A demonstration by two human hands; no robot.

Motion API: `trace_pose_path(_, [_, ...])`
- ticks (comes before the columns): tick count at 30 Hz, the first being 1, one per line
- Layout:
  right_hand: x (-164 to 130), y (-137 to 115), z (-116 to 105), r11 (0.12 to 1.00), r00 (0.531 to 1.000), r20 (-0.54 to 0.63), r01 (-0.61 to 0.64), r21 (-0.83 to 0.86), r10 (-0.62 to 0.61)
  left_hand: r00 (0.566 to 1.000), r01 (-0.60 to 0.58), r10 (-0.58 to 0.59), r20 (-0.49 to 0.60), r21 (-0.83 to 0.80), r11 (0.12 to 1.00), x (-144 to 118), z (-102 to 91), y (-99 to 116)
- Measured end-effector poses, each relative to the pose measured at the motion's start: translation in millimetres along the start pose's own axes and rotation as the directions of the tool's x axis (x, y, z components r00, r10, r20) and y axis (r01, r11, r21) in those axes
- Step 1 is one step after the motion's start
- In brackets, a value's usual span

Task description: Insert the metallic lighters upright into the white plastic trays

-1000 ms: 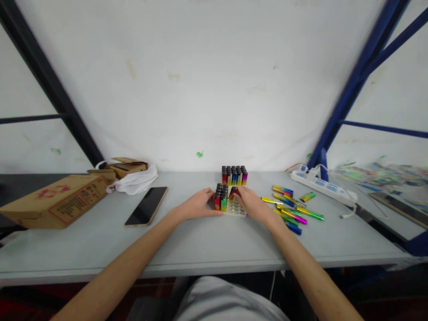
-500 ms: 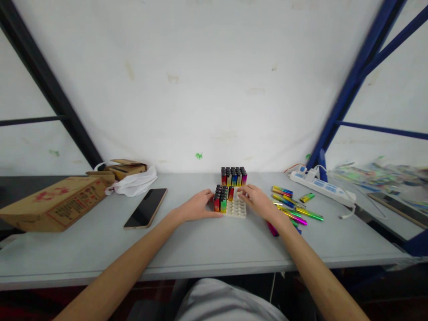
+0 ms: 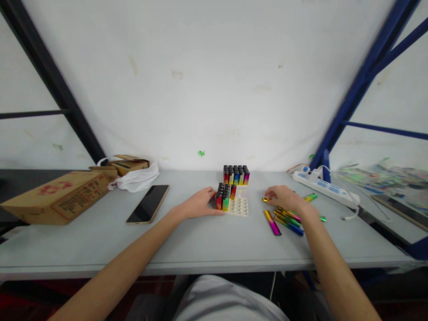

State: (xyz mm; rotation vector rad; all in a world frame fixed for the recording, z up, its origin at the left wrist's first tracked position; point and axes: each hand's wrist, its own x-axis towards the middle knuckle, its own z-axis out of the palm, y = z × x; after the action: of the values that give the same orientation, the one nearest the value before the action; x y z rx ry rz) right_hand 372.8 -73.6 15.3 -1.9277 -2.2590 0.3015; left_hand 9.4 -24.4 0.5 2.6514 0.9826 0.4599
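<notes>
My left hand (image 3: 201,203) curves round the left side of a white tray (image 3: 241,207) with rows of round holes, steadying it with thumb and fingers. Shiny multicoloured tubes with black tops (image 3: 222,198) stand upright in the tray's left rows. A single red-orange tube (image 3: 233,191) stands beside them. My right hand (image 3: 282,197) is over a loose pile of tubes (image 3: 290,221), its fingers closed round a gold tube (image 3: 265,199) whose end shows at the fingertips. A yellow-and-magenta tube (image 3: 272,223) lies apart, in front of the pile.
Behind the tray stands a block of similar tubes (image 3: 236,174). A phone (image 3: 148,204), a cardboard box (image 3: 60,196) and a white plastic bag (image 3: 136,180) are at left. A white power strip (image 3: 326,189) lies at right, near a blue metal frame (image 3: 354,93).
My right hand has moved from the tray rightward to the loose tubes and closed on one there. The left hand stays at the tray. The view has shifted slightly.
</notes>
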Motion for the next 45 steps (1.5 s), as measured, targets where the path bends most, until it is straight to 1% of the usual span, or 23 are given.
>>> trace_pose_path(2, [2, -5, 0, 0.999, 0.997, -0.055, 0.054, -0.002, -0.054, 1.0, -0.003, 0.003, 0.001, 0.002, 1.0, 0, -0.1, 0])
trace_pose_path(4, [4, -11, -2, 0.992, 0.98, -0.162, 0.122, 0.039, -0.115, 1.0, -0.003, 0.003, -0.001, -0.001, 1.0, 0, -0.4, 1])
trace_pose_path(6, [4, -17, -4, 0.976, 0.951, -0.278, 0.18, 0.125, -0.14, 1.0, -0.001, 0.001, 0.0, -0.003, 1.0, 0, -1.0, 2])
trace_pose_path(8, [3, -24, -6, 0.939, 0.928, -0.349, 0.229, 0.256, -0.131, 1.0, 0.005, -0.005, 0.009, -0.002, 1.0, 0, -1.7, 2])
trace_pose_path(11, [1, -37, -8, 0.824, 0.919, -0.387, 0.278, 0.494, -0.078, 1.0, 0.009, -0.01, 0.022, 0.002, 1.0, 0, -2.4, 3])
trace_pose_path(13, [-1, -48, -8, 0.708, 0.913, -0.407, 0.285, 0.646, 0.004, 1.0, 0.008, -0.008, 0.018, -0.004, 1.0, 0, -2.4, 3])
trace_pose_path(16, [-2, -62, -8, 0.489, 0.917, -0.372, 0.262, 0.832, 0.142, 1.0, 0.009, -0.009, 0.009, -0.015, 1.0, -1, -2.2, 2])
trace_pose_path(17, [-2, -65, -8, 0.43, 0.926, -0.338, 0.241, 0.87, 0.166, 1.0, 0.01, -0.01, 0.009, -0.019, 1.0, -1, -2.1, 2])
trace_pose_path(18, [-1, -68, -7, 0.389, 0.937, -0.302, 0.216, 0.896, 0.175, 1.0, 0.011, -0.011, 0.008, -0.024, 1.0, -1, -2.1, 2])
trace_pose_path(19, [-1, -70, -6, 0.365, 0.946, -0.27, 0.192, 0.911, 0.177, 1.0, 0.012, -0.012, 0.007, -0.028, 1.0, -1, -2.0, 2])
trace_pose_path(21, [2, -72, -3, 0.345, 0.958, -0.231, 0.163, 0.924, 0.167, 1.0, 0.013, -0.013, 0.003, -0.033, 0.999, -1, -2.0, 3])
trace_pose_path(24, [5, -74, 2, 0.307, 0.964, -0.231, 0.182, 0.934, 0.129, 1.0, 0.01, -0.01, 0.005, -0.033, 0.999, 0, -1.9, 3])
trace_pose_path(29, [4, -82, 5, 0.225, 0.979, -0.202, 0.196, 0.954, 0.002, 1.0, 0.013, -0.013, 0.009, -0.031, 0.999, 0, -1.1, 2])
trace_pose_path(31, [1, -87, 4, 0.217, 0.982, -0.184, 0.189, 0.958, -0.043, 1.0, 0.011, -0.011, 0.011, -0.028, 1.0, 0, -0.8, 2])
trace_pose_path(33, [-1, -93, 4, 0.245, 0.982, -0.179, 0.188, 0.951, -0.062, 1.0, 0.013, -0.013, 0.011, -0.024, 1.0, 0, -0.6, 2])
trace_pose_path(36, [0, -99, 6, 0.331, 0.98, -0.191, 0.199, 0.922, -0.056, 1.0, 0.012, -0.012, 0.009, -0.029, 0.999, 0, -0.9, 2])
trace_pose_path(40, [8, -102, 16, 0.353, 0.979, -0.199, 0.203, 0.914, -0.047, 1.0, 0.0, 0.001, 0.016, -0.03, 1.0, 0, -1.5, 2])
trace_pose_path(41, [10, -101, 19, 0.371, 0.978, -0.205, 0.202, 0.906, -0.03, 1.0, -0.002, 0.002, 0.013, -0.03, 1.0, 0, -1.4, 2])
trace_pose_path(43, [14, -100, 24, 0.461, 0.968, -0.25, 0.211, 0.862, 0.023, 1.0, -0.002, 0.002, -0.001, -0.034, 0.999, 0, -1.0, 2])
trace_pose_path(45, [15, -99, 27, 0.588, 0.944, -0.321, 0.22, 0.778, 0.072, 1.0, 0.001, -0.002, -0.009, -0.036, 0.999, 0, -0.5, 2])
